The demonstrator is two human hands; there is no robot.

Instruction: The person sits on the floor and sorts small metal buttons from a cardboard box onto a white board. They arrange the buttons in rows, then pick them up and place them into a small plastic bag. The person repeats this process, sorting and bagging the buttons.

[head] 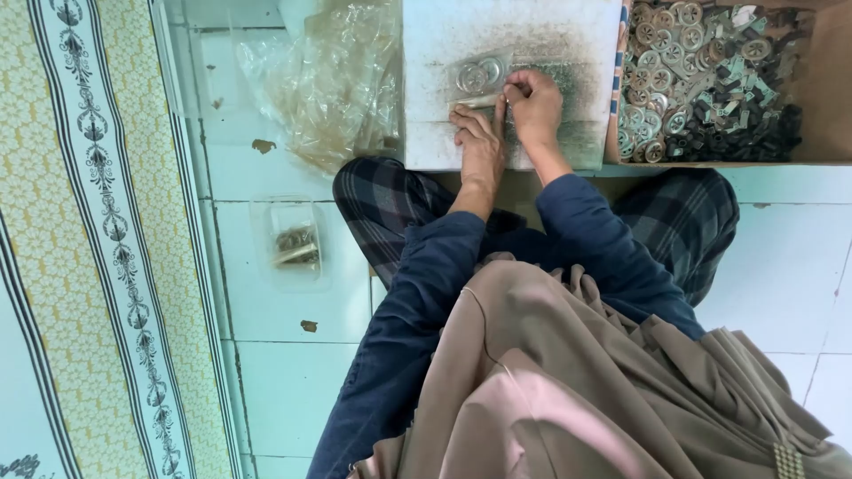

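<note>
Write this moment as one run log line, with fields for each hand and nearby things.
left hand: on white board, touching small strip | right hand: pinching small part beside round metal discs | right: box of parts | floor: clear container

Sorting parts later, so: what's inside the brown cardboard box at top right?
The brown cardboard box holds a heap of round silvery discs and small dark pieces; whatever lies beneath the heap is covered.

A heap of clear plastic bags (333, 80) lies on the tiled floor (781, 266), beside a patterned mat (98, 239).
</note>
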